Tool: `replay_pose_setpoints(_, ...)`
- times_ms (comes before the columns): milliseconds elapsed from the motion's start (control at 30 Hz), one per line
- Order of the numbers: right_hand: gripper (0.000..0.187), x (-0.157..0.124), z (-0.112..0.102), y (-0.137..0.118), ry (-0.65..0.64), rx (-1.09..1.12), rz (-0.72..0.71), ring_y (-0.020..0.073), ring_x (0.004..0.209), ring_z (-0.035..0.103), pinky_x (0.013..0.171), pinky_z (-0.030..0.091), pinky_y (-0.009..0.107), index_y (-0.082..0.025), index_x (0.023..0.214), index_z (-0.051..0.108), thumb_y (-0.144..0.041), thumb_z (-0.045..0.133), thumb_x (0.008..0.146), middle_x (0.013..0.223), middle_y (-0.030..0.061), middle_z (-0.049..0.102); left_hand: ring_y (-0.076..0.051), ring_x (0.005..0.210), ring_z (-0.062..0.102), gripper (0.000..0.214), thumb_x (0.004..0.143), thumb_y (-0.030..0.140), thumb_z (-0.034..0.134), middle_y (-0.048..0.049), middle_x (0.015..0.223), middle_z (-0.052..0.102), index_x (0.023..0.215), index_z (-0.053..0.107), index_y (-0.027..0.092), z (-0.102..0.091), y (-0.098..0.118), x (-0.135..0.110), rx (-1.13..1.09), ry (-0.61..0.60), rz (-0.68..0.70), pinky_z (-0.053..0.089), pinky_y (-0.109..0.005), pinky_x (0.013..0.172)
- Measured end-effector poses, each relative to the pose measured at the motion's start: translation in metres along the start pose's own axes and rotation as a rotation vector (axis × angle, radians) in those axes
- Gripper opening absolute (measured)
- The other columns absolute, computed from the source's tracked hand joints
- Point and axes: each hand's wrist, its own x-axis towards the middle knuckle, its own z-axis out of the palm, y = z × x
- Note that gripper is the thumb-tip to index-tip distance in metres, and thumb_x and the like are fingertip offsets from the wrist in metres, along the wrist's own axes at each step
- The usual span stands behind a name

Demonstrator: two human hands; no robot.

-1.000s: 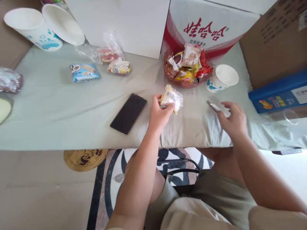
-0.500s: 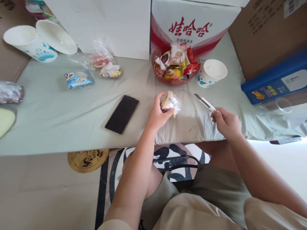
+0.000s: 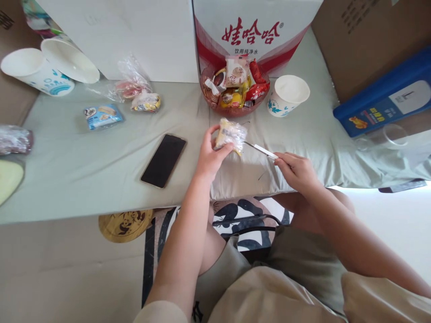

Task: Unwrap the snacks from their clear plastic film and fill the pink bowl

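My left hand (image 3: 212, 154) grips a clear-wrapped, pale yellow snack (image 3: 231, 134) between thumb and fingers, just above the cloth-covered table (image 3: 111, 175). What exactly is inside the wrapping I cannot make out. In my right hand (image 3: 294, 169) is a white utility knife (image 3: 266, 151), its blade out and pointing left. The blade tip meets the right side of the wrapped snack, or comes very close to it. Behind the snack stands a reddish glass bowl (image 3: 232, 110) filled with several packaged snacks. A dark phone (image 3: 164, 160) lies left of my left hand.
A paper cup (image 3: 286, 101) stands right of the bowl, and two more cups (image 3: 43, 74) lean at the far left. Small packets (image 3: 103, 116) lie at back left. White cartons (image 3: 134, 36) line the back; a blue box (image 3: 380, 107) sits at right.
The utility knife has moved left, its blade now at the wrapped snack's side. My left hand keeps its hold, with the snack turned slightly. The whole view has shifted a little.
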Motion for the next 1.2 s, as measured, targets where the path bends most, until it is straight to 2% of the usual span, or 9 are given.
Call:
replay_pose_setpoints(167,0.029,-0.008,-0.017,0.028,0.090,-0.051,0.128,0.0226,0.072,0.066,0.066,0.051,0.036,-0.023,0.101,0.074,-0.038,0.050,0.095,0.089,0.0083,0.074,-0.021,0.099,0.073,0.064,0.074,0.044,0.080,-0.0047,0.114,0.071,0.129,0.049,0.031,-0.002,0.003,0.001,0.037,0.034,-0.041,0.061,-0.035,0.082)
replay_pose_setpoints(300,0.029,0.006,-0.014,0.050,0.136,-0.143,0.224,0.0258,0.078,0.065,0.074,0.051,0.041,-0.021,0.106,0.071,-0.038,0.052,0.091,0.096,0.0116,0.073,-0.022,0.091,0.072,0.055,0.076,0.038,0.078,-0.0053,0.105,0.073,0.125,0.054,0.027,0.016,0.003,-0.007,0.381,-0.087,0.008,0.060,-0.039,0.083)
replay_pose_setpoints(433,0.032,0.023,-0.004,0.056,0.196,-0.301,0.286,0.0361,0.098,0.063,0.085,0.047,0.053,-0.020,0.110,0.070,-0.033,0.051,0.088,0.108,0.0167,0.070,-0.028,0.118,0.065,0.051,0.077,0.026,0.073,-0.0104,0.127,0.067,0.124,0.056,0.024,0.035,0.001,-0.010,0.769,-0.032,0.189,0.052,-0.046,0.103)
replay_pose_setpoints(567,0.029,0.029,0.006,0.045,0.258,-0.204,0.127,0.0358,0.106,0.061,0.091,0.047,0.053,-0.021,0.110,0.068,-0.028,0.050,0.089,0.111,0.0157,0.068,-0.027,0.126,0.060,0.046,0.075,0.026,0.076,-0.0113,0.129,0.063,0.117,0.058,0.022,0.044,-0.001,-0.007,0.905,-0.038,0.334,0.046,-0.045,0.112)
replay_pose_setpoints(733,0.028,0.022,0.030,0.027,0.156,0.074,-0.097,0.0299,0.105,0.064,0.093,0.052,0.046,-0.022,0.113,0.063,-0.023,0.049,0.089,0.110,0.0124,0.070,-0.026,0.126,0.060,0.033,0.076,0.021,0.075,-0.0102,0.129,0.063,0.106,0.063,0.022,0.051,-0.003,-0.008,0.914,-0.031,0.307,0.045,-0.045,0.113)
replay_pose_setpoints(900,0.033,0.011,0.042,0.018,0.073,0.235,-0.111,0.0297,0.107,0.065,0.093,0.053,0.044,-0.021,0.120,0.061,-0.022,0.052,0.088,0.116,0.0128,0.070,-0.026,0.118,0.063,0.009,0.084,0.025,0.068,-0.0078,0.120,0.069,0.092,0.064,0.024,0.051,-0.003,-0.008,0.796,0.064,0.254,0.046,-0.046,0.110)
replay_pose_setpoints(1000,0.034,0.013,0.041,0.015,0.043,0.303,-0.091,0.0293,0.106,0.066,0.093,0.053,0.044,-0.022,0.121,0.061,-0.022,0.053,0.088,0.117,0.0120,0.070,-0.030,0.125,0.058,0.020,0.077,0.031,0.077,-0.0090,0.124,0.066,0.091,0.065,0.025,0.053,0.002,-0.012,0.875,0.090,0.329,0.041,-0.048,0.114)
replay_pose_setpoints(1100,0.033,0.022,0.041,0.012,0.052,0.339,-0.092,0.0296,0.105,0.065,0.093,0.053,0.045,-0.022,0.118,0.062,-0.020,0.053,0.087,0.113,0.0121,0.071,-0.033,0.128,0.054,0.038,0.065,0.029,0.085,-0.0103,0.129,0.063,0.098,0.065,0.025,0.059,0.006,-0.019,0.998,0.022,0.325,0.039,-0.049,0.115)
replay_pose_setpoints(1200,0.025,0.032,0.044,0.008,0.059,0.361,-0.144,0.0283,0.103,0.065,0.094,0.051,0.044,-0.022,0.106,0.067,-0.017,0.051,0.089,0.109,0.0116,0.071,-0.030,0.126,0.058,0.034,0.069,0.022,0.079,-0.0099,0.129,0.066,0.098,0.062,0.024,0.065,0.004,-0.024,0.987,0.030,0.281,0.041,-0.047,0.112)
